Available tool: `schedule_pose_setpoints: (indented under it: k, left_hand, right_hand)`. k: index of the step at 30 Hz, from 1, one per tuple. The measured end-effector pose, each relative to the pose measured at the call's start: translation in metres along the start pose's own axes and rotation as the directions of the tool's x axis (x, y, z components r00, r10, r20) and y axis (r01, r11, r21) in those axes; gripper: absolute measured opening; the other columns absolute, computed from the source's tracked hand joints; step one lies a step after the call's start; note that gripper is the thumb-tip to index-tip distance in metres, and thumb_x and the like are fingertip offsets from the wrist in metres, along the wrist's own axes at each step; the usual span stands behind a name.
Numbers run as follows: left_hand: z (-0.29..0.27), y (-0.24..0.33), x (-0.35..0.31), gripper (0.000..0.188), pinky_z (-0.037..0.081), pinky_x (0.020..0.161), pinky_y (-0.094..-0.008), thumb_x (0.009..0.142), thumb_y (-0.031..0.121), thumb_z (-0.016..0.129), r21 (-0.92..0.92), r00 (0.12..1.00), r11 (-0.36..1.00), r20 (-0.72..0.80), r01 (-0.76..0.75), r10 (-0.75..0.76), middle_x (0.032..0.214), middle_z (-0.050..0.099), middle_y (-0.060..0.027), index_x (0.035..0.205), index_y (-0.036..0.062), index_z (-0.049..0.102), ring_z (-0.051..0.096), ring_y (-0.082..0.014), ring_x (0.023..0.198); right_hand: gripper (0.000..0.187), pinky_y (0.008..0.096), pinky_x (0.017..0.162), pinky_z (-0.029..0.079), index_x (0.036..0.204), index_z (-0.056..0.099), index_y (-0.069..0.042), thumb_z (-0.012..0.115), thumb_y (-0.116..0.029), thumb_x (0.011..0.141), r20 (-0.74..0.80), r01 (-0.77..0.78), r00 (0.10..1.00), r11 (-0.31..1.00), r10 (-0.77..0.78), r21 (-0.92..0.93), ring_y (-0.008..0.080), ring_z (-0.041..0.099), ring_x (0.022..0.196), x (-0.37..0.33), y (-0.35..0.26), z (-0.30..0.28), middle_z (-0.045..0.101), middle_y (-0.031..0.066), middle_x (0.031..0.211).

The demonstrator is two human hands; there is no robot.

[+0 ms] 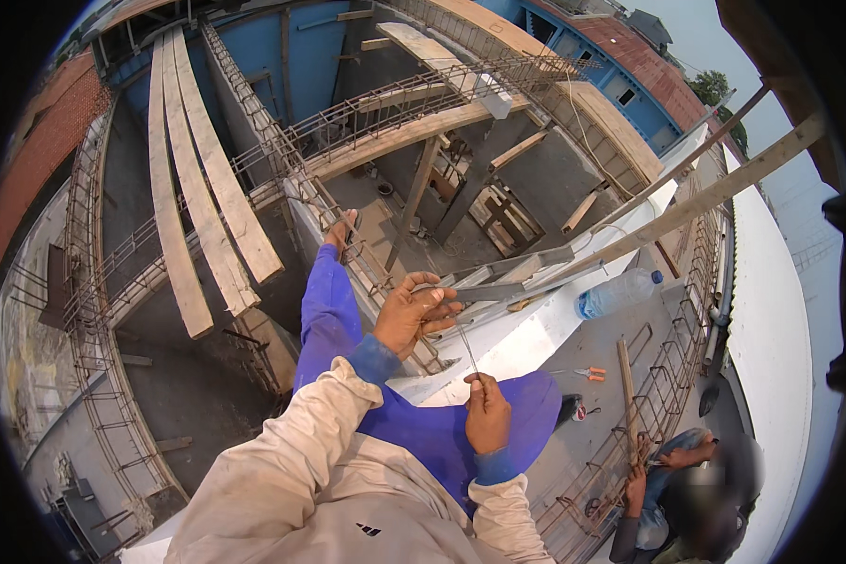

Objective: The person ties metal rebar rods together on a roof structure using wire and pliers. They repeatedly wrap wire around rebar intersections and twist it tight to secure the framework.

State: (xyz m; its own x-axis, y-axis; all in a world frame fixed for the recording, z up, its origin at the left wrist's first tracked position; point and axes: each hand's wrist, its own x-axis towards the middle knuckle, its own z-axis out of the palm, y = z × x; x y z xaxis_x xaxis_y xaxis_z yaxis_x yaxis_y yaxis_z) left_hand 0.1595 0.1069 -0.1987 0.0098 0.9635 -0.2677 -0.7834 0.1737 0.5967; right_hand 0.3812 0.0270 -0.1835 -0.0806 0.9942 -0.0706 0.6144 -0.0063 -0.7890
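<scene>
My left hand (412, 312) is raised above my blue-trousered knee, its fingers closed around the upper end of a thin steel tie wire (467, 350). My right hand (487, 414) pinches the lower end of the same wire just above my right thigh. The wire runs taut between the two hands. I sit astride a rebar beam cage (367, 258) high over a building shell, my left leg stretched along it and my bare foot (341, 228) resting on the bars.
A clear plastic water bottle (617, 292) lies on the white ledge to the right. Orange-handled pliers (591, 373) lie on the slab. Another person (686, 489) crouches at the lower right, hands on a rebar cage. Loose timber planks (202, 188) span the open drop at left.
</scene>
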Motion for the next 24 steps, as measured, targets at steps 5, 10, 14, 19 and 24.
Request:
schedule_pose_setpoints:
  k: [5, 10, 14, 19, 24]
  left_hand:
    - [-0.011, -0.004, -0.008, 0.023, 0.066, 0.084, -0.0360, 0.098, 0.013, 0.067, 0.055, 1.000, 0.998, 0.008, 0.012, -0.013, 0.124, 0.064, -0.0132, 0.116, 0.0111, 0.053, 0.069, -0.0282, 0.112]
    - [-0.029, -0.027, -0.025, 0.021, 0.064, 0.086, -0.0354, 0.096, 0.013, 0.071, 0.357, 0.939, 0.898, 0.126, 0.257, -0.319, 0.117, 0.070, -0.0107, 0.113, 0.0075, 0.060, 0.072, -0.0240, 0.107]
    - [-0.060, -0.008, -0.035, 0.017, 0.064, 0.074, -0.0291, 0.095, 0.009, 0.071, 0.177, 0.971, 0.966, 0.115, 0.187, -0.209, 0.105, 0.075, -0.0131, 0.111, 0.0043, 0.066, 0.076, -0.0221, 0.093]
    - [-0.088, 0.046, -0.014, 0.012, 0.063, 0.067, -0.0246, 0.096, 0.007, 0.069, 0.411, 0.999, 0.911, 0.021, 0.030, -0.043, 0.101, 0.075, -0.0139, 0.108, 0.0050, 0.067, 0.076, -0.0178, 0.085]
    - [-0.099, 0.064, -0.001, 0.010, 0.062, 0.070, -0.0233, 0.096, 0.006, 0.069, 0.246, 0.999, 0.969, -0.040, 0.001, 0.009, 0.100, 0.074, -0.0127, 0.106, 0.0038, 0.066, 0.074, -0.0151, 0.082]
  right_hand:
    - [0.022, 0.0334, 0.056, 0.045, 0.107, 0.066, -0.003, 0.052, -0.020, 0.106, 0.059, -0.066, 0.996, 0.993, 0.061, 0.100, 0.0147, 0.055, 0.056, 0.000, 0.013, 0.019, 0.054, 0.0057, 0.062]
    - [0.028, 0.0282, 0.056, 0.041, 0.107, 0.066, -0.001, 0.051, -0.025, 0.107, 0.429, -0.114, 0.902, 0.986, 0.053, 0.118, 0.0103, 0.051, 0.060, 0.001, 0.005, 0.010, 0.053, 0.0037, 0.065]
    - [0.032, 0.0233, 0.054, 0.034, 0.104, 0.067, 0.000, 0.054, -0.029, 0.108, 0.833, -0.530, 0.547, 0.806, 0.084, 0.266, 0.0055, 0.041, 0.058, 0.013, -0.010, -0.040, 0.045, -0.0050, 0.064]
    - [0.035, 0.0243, 0.053, 0.033, 0.103, 0.067, 0.000, 0.051, -0.030, 0.109, 0.679, -0.288, 0.717, 0.954, 0.158, 0.081, 0.0057, 0.041, 0.057, 0.017, -0.028, -0.045, 0.045, -0.0029, 0.062]
    - [0.034, 0.0247, 0.053, 0.034, 0.100, 0.065, -0.001, 0.048, -0.029, 0.110, 0.656, -0.503, 0.751, 0.709, 0.075, 0.495, 0.0074, 0.040, 0.055, 0.039, -0.038, -0.057, 0.046, -0.0026, 0.059]
